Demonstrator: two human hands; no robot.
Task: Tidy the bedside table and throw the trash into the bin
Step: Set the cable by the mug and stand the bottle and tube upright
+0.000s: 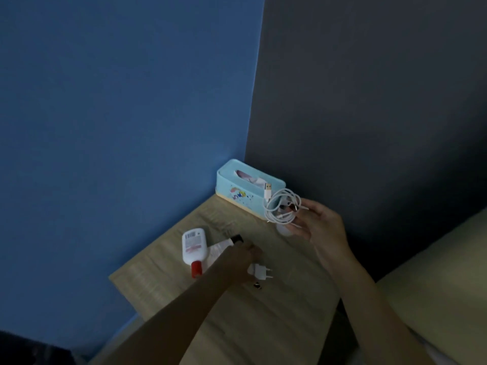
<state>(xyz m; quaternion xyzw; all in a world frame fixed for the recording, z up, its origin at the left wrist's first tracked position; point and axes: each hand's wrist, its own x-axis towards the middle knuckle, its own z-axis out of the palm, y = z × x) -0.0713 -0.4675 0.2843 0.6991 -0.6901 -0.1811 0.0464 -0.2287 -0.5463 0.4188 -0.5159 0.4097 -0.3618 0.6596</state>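
Currently gathering charger parts off bedside table point(263, 325).
Near, curling left hand point(243, 259) over white plug point(262, 272), grip unclear; farther, pinching coiled cable point(279, 209) in right hand point(321, 222), before tissue box point(237, 185). Next, probably securing plug, stowing both.

Right of centre, the right hand point(313, 222) pinches a coiled white cable point(282, 206) in front of a light-blue tissue box point(245, 188) in the wooden table's point(263, 325) far corner. Lower centre, the left hand point(241, 259) lies over a white tube point(220, 248), between a red-capped bottle point(193, 245) and a white plug adapter point(261, 272); its grip is hidden.
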